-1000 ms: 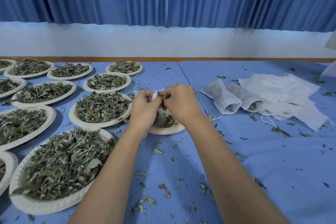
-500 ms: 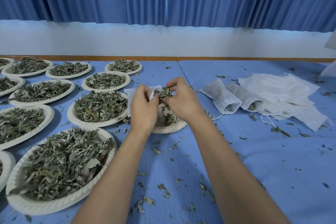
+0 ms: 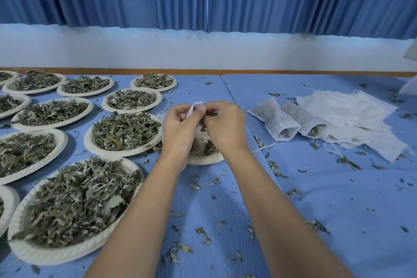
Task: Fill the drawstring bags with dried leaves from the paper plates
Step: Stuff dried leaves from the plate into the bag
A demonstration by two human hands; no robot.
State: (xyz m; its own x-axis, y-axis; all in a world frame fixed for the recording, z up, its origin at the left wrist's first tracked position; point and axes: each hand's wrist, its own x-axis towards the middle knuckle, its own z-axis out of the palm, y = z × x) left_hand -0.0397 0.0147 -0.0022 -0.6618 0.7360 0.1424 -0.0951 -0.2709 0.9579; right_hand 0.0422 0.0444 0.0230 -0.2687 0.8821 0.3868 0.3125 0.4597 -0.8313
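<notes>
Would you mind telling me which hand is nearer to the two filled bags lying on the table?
Right. The right hand sits just left of the filled bags, not touching; the left hand lies farther left, beyond it.

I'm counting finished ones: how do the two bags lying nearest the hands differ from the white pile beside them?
The two bags are plump and rounded; the pile lies flat. The two bags show leaves at their mouths; the pile's bags look empty. Both are white fabric, resting on the blue table.
</notes>
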